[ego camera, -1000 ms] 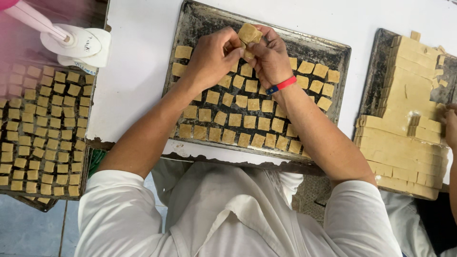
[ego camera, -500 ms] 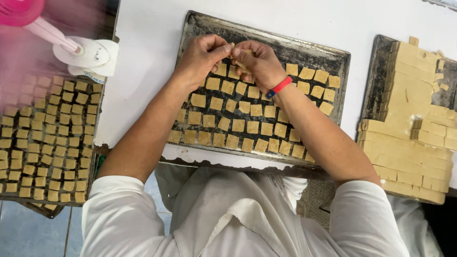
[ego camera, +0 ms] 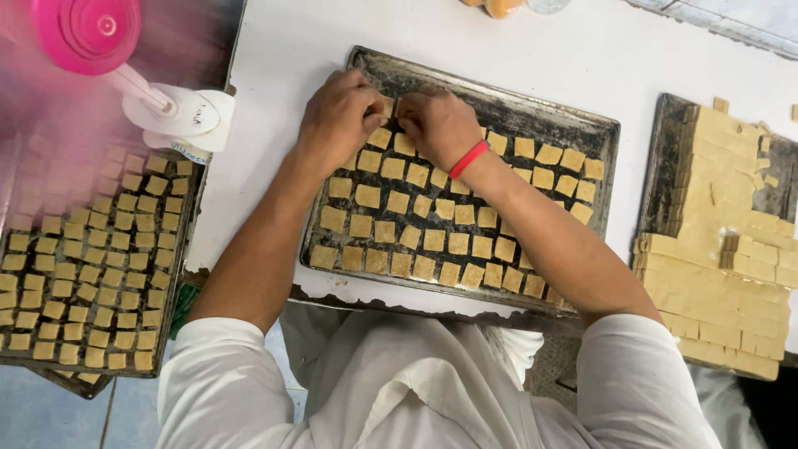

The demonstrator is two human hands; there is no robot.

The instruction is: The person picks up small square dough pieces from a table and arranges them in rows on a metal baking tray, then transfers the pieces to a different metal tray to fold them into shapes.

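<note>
On the dark baking tray (ego camera: 611, 166), the near rows of tan dough squares (ego camera: 432, 240) lie evenly. At its far edge the left hand (ego camera: 337, 120) and right hand (ego camera: 438, 125) are curled, pinching squares; place each flat, apart from neighbours.

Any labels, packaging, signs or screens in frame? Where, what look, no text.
Small dark printed mark on the white fan base, upper left beside the left tray; too small to make out.
Pink fan head above it: no label visible.
No packages, signs or screens elsewhere.
</note>
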